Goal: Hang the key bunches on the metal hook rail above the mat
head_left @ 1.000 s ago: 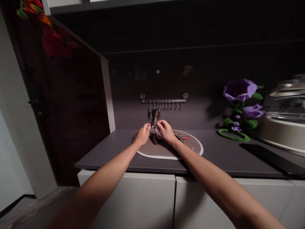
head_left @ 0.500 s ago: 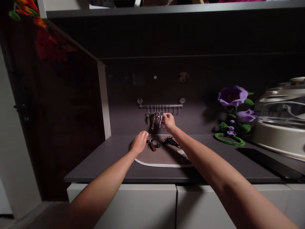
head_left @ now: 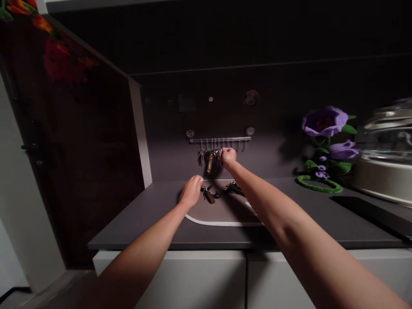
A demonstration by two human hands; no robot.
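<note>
A clear hook rail (head_left: 220, 139) is fixed to the back wall, with several bunches of keys (head_left: 206, 156) hanging from its left part. A brown tag (head_left: 210, 164) dangles among them. My right hand (head_left: 228, 157) is closed at the hooks, pinching a key ring; a thin reddish loop and keys show just left of its fingers. My left hand (head_left: 192, 191) stays low over the left edge of the mat (head_left: 222, 214), fingers stretched out, with nothing visible in it. Beside it lie keys with a brown fob (head_left: 209, 197). A darker key bunch (head_left: 234, 189) lies farther right, partly behind my right forearm.
Purple flowers (head_left: 325, 121) with a green ring base (head_left: 319, 184) stand on the counter (head_left: 135, 221) at right. Beyond are a white appliance (head_left: 386, 176) with a clear cover and a flat black object (head_left: 367, 216). A dark door (head_left: 86, 171) is at left.
The view has tilted down and shifted slightly left. My right hand has come closer to the hooks, and the key ring is more hidden behind its fingers. My left hand stays by the mat.
</note>
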